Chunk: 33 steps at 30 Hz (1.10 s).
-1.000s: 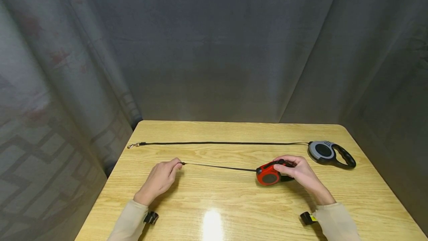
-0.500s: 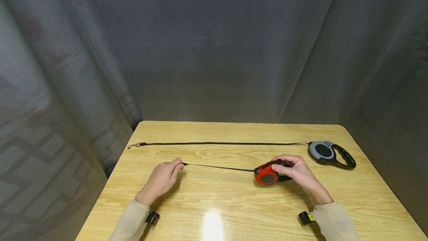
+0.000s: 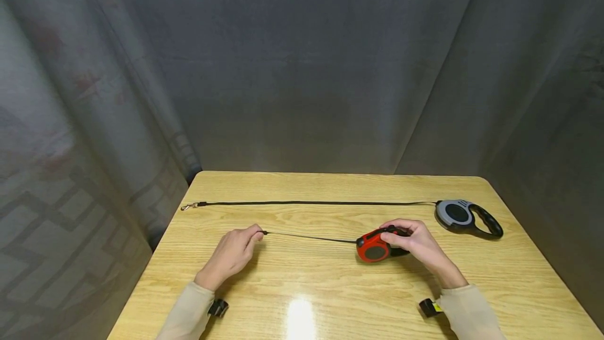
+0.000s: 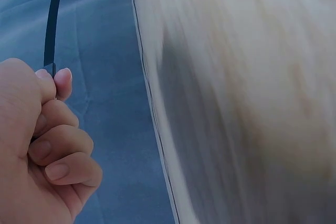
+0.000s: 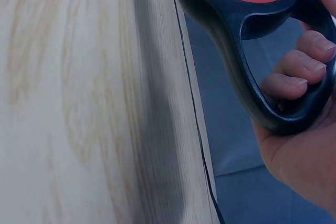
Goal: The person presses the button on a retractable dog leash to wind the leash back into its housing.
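My right hand [image 3: 415, 240] grips the black loop handle [image 5: 236, 56] of a red and black retractable dog leash [image 3: 373, 248], fingers curled through the loop in the right wrist view. From its nose a thin black leash strap [image 3: 311, 237] runs left to my left hand [image 3: 233, 253]. There the thumb and curled fingers pinch the strap's end, and whatever clip it has is hidden inside the hand. In the left wrist view the strap [image 4: 53, 19] leaves the fist at the thumb and forefinger. It hangs above the table between both hands, nearly straight.
Behind, a grey and black retractable leash [image 3: 455, 213] lies on the wooden table [image 3: 302, 277] at the right. Its black strap [image 3: 306, 202] stretches left across the table to a metal snap clip [image 3: 190, 206]. Grey curtains [image 3: 292, 67] stand around the table.
The red leash and my right hand have shifted slightly left, and my left hand slightly right. The strap span between them is shorter. The grey leash lies still.
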Available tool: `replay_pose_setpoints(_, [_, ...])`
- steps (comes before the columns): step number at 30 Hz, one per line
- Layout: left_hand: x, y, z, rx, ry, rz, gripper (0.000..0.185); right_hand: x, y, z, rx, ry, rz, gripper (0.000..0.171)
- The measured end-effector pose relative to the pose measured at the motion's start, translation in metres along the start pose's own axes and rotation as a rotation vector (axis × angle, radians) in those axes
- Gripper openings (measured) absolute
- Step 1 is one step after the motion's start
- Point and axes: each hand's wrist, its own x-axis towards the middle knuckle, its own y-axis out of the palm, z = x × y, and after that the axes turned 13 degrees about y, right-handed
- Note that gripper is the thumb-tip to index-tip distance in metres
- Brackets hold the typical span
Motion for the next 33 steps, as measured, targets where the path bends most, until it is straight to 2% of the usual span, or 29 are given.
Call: replay_pose_setpoints(33, [0.005, 0.004, -0.007, -0.009, 0.037, 0.012, 0.018, 0.004, 0.014, 0.007, 0.011, -0.04, 0.027, 0.026])
